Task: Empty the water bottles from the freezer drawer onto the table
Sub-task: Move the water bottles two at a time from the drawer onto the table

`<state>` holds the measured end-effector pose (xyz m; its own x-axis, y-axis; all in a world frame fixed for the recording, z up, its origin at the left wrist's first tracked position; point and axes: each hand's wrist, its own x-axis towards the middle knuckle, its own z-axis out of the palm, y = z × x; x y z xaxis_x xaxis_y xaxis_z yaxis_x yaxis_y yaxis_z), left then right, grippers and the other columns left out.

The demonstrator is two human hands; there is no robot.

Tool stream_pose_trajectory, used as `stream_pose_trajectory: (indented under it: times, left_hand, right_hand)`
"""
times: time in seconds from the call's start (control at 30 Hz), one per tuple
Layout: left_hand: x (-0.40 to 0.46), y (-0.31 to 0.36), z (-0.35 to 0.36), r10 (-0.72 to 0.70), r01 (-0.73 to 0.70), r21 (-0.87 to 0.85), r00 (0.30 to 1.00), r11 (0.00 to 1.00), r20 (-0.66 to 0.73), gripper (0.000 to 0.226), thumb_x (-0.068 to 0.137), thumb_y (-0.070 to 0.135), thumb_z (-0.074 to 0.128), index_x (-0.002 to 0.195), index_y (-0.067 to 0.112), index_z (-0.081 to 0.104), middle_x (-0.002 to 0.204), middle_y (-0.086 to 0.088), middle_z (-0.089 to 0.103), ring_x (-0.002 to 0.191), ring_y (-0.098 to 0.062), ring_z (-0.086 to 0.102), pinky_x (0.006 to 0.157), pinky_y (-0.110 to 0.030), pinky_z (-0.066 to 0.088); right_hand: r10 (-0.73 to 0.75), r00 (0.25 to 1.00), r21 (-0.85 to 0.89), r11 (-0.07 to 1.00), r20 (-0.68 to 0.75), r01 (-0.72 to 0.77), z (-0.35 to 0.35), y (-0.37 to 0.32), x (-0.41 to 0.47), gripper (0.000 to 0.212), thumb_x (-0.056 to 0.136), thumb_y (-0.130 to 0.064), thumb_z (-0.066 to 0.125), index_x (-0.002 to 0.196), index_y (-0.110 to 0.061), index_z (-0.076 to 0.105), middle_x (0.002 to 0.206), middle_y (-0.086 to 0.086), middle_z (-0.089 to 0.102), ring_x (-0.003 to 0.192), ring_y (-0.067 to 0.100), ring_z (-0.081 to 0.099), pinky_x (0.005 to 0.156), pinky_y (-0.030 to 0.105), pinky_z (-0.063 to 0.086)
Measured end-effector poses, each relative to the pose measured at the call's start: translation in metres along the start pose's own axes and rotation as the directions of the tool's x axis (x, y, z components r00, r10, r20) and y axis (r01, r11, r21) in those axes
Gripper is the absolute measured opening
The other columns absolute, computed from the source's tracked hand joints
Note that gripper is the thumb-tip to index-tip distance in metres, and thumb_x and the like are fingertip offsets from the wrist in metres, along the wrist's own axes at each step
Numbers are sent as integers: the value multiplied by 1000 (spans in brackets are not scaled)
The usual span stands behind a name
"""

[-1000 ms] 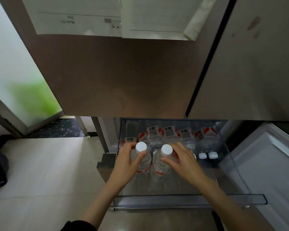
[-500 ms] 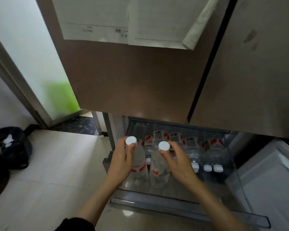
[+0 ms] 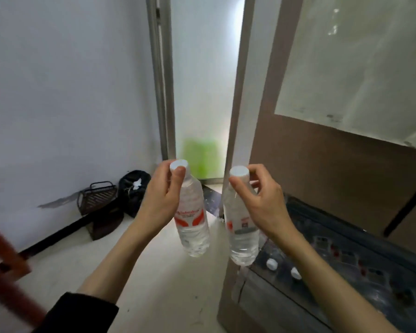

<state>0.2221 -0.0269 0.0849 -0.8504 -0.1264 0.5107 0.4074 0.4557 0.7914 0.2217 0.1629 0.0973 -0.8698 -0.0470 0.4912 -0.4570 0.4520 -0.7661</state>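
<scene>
Soft daylight glows through the frosted door (image 3: pixel 203 92); edges bend and blur, freezer drawer (image 3: pixel 346 260) smeared.

A single head-worn wide-angle camera looks forward and down, close over both forearms, facing the pale wall (image 3: pixel 65 97) and frosted glass door (image 3: pixel 202 92); the brown fridge front (image 3: pixel 322 176) fills its right side.

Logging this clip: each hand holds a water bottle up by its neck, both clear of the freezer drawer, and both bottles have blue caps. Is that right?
Not quite: the caps are white, not blue. In the head view the left hand grips one water bottle and the right hand another near the neck, both lifted clear of the freezer drawer.
</scene>
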Motion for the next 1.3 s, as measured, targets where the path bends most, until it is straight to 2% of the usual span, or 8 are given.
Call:
stream_pose_trajectory:
  times: [0.07, 0.27, 0.47, 0.57, 0.73, 0.93, 1.07, 1.3]
  left_hand:
    - [-13, -21, -49, -36, 41, 73, 996, 996, -78, 36, 85, 52, 31, 103, 25, 46, 97, 2, 55, 89, -12, 56, 76, -28, 48]
    - [-59, -80, -210, -112, 167, 213, 963, 963, -247, 37, 83, 51, 32, 103, 24, 48, 96, 7, 55, 87, -4, 54, 69, -14, 41]
    - [-103, -138, -370, -158, 286, 334, 918, 898, -362, 42, 86, 50, 34, 105, 19, 53, 100, 0, 59, 93, -16, 58, 82, -34, 50]
    - [-118, -163, -432, -226, 381, 330, 878, 864, -422, 40, 85, 54, 33, 105, 24, 51, 101, 5, 58, 95, -13, 57, 80, -28, 49]
    - [-127, -202, -511, -306, 479, 288, 821, 829, -482, 39, 83, 54, 34, 107, 27, 48, 101, 12, 54, 93, 3, 52, 74, -13, 41]
    - [-114, -260, -585, -367, 583, 267, 741, 767, -563, 45, 79, 54, 36, 112, 25, 47, 108, 10, 53, 98, -4, 51, 71, -11, 39]
    - [-93, -300, -634, -413, 660, 273, 686, 700, -599, 59, 75, 55, 38, 121, 18, 47, 114, 7, 52, 103, -9, 50, 78, -18, 41]
    - [-65, -377, -708, -432, 741, 277, 606, 611, -668, 42, 90, 37, 45, 127, 17, 45, 131, 0, 49, 115, -11, 44, 89, -26, 37]
  right_hand:
    - [14, 998, 58, 998, 68, -18, 45, -18, 3, 15, 83, -43, 60, 81, -34, 48, 83, -9, 59, 80, 13, 59, 75, 42, 53]
    - [36, 972, 201, 976, 234, -84, 208, -82, -10, 16, 83, -35, 62, 80, -21, 55, 76, -5, 60, 74, 17, 57, 68, 30, 46]
    - [-64, 942, 285, 958, 331, -35, 365, -162, -31, 13, 86, -32, 60, 89, -19, 56, 80, -12, 60, 74, 6, 57, 66, 23, 46]
    - [-100, 914, 321, 947, 393, -35, 429, -191, -37, 18, 87, -34, 57, 93, -17, 56, 82, -10, 59, 78, 8, 58, 66, 21, 46]
    - [-203, 830, 318, 948, 520, 32, 530, -233, -39, 21, 87, -38, 56, 99, -21, 53, 85, -20, 54, 81, -2, 55, 70, 17, 46]
    - [-260, 740, 298, 951, 620, 85, 643, -258, -19, 32, 87, -38, 57, 107, -14, 55, 95, -6, 59, 86, 8, 55, 67, 15, 42]
    - [-297, 667, 276, 951, 684, 140, 713, -273, 1, 39, 86, -40, 56, 115, -13, 52, 107, -1, 61, 91, 9, 54, 76, 23, 46]
    - [-273, 620, 276, 957, 736, 94, 830, -293, 25, 41, 86, -39, 58, 122, -22, 50, 125, -1, 59, 106, 12, 56, 80, 21, 44]
